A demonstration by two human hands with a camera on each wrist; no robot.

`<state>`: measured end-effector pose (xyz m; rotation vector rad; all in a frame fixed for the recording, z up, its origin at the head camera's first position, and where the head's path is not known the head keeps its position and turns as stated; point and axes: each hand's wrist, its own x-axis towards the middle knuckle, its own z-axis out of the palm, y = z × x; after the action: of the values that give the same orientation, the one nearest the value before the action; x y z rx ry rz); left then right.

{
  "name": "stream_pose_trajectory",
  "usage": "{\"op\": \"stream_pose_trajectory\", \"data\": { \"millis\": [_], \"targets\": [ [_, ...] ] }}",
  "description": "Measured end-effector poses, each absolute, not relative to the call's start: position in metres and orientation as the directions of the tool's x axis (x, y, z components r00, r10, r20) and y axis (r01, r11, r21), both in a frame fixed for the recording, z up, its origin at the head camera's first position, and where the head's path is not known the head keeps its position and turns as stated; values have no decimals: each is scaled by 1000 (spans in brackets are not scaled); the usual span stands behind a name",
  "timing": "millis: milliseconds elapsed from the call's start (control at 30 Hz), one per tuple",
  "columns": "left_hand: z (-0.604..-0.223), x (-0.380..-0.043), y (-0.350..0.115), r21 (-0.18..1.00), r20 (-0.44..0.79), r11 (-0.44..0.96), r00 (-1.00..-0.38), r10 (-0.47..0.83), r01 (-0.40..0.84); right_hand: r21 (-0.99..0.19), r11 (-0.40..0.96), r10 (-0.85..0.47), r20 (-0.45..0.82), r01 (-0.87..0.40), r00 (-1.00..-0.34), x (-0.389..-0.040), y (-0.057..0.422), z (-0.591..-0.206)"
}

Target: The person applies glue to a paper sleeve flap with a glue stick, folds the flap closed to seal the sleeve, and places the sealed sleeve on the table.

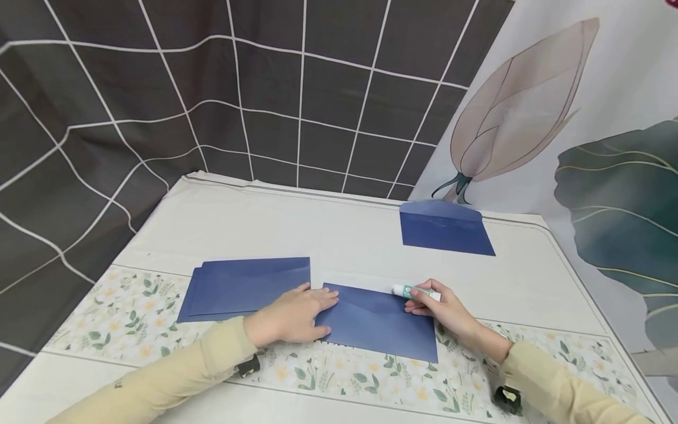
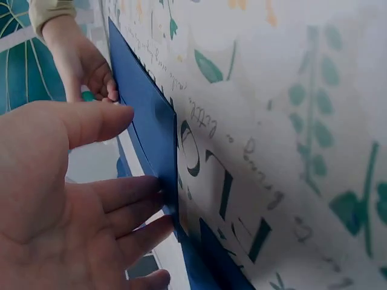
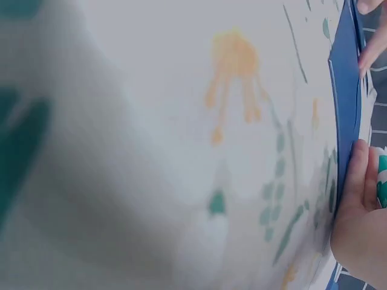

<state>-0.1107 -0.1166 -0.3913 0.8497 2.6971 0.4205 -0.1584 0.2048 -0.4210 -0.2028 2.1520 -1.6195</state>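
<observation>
A dark blue envelope [image 1: 378, 327] lies flat on the patterned tablecloth in the head view. My left hand [image 1: 299, 315] rests on its left end with the fingers extended; the left wrist view shows that hand [image 2: 84, 199] with thumb and fingertips at the blue paper. Between thumb and fingers, my right hand [image 1: 445, 309] holds a white and green glue stick [image 1: 412, 292], lying sideways over the envelope's upper right edge. In the right wrist view, the glue stick [image 3: 382, 181] is partly cut off at the frame's edge, and the right hand [image 3: 360, 211] touches the envelope [image 3: 346, 90].
A stack of blue envelopes [image 1: 249, 285] lies left of the middle one, partly beneath my left hand and forearm. Farther back on the right lies another blue envelope [image 1: 445, 232] with its flap raised. A dark checked curtain [image 1: 265, 76] hangs behind the table.
</observation>
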Motion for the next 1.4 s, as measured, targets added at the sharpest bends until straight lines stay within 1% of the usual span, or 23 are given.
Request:
{"op": "stream_pose_trajectory", "data": {
  "millis": [67, 167, 233, 300, 467, 567, 733, 1033, 1300, 1400],
  "targets": [
    [-392, -112, -111, 310, -132, 780, -787, 602, 544, -940, 308, -364, -257, 145, -895, -159, 205, -422],
    [-393, -115, -99, 200, -83, 773, -775, 626, 603, -939, 312, -361, -254, 141, -897, -160, 205, -422],
    [-394, -118, -90, 139, -86, 753, -750, 656, 643, -940, 314, -369, -251, 135, -895, -160, 205, -422],
    [-395, -120, -82, 125, -139, 724, -711, 690, 678, -940, 313, -377, -254, 135, -891, -160, 205, -421],
    [-396, -126, -68, 205, -273, 641, -585, 764, 740, -940, 318, -385, -246, 123, -889, -159, 204, -420],
    [-399, -129, -65, 236, -301, 622, -552, 777, 747, -939, 318, -368, -250, 132, -896, -159, 202, -421],
    [-404, -128, -65, 297, -298, 612, -538, 788, 733, -931, 332, -339, -266, 150, -903, -158, 200, -424],
    [-405, -133, -68, 400, -304, 589, -504, 808, 702, -929, 351, -375, -250, 113, -893, -155, 204, -423],
    [-407, -131, -68, 386, -283, 597, -526, 802, 703, -924, 370, -397, -253, 98, -882, -154, 203, -420],
    [-407, -132, -69, 405, -280, 588, -517, 809, 700, -921, 375, -393, -258, 102, -883, -154, 202, -417]
  ]
}}
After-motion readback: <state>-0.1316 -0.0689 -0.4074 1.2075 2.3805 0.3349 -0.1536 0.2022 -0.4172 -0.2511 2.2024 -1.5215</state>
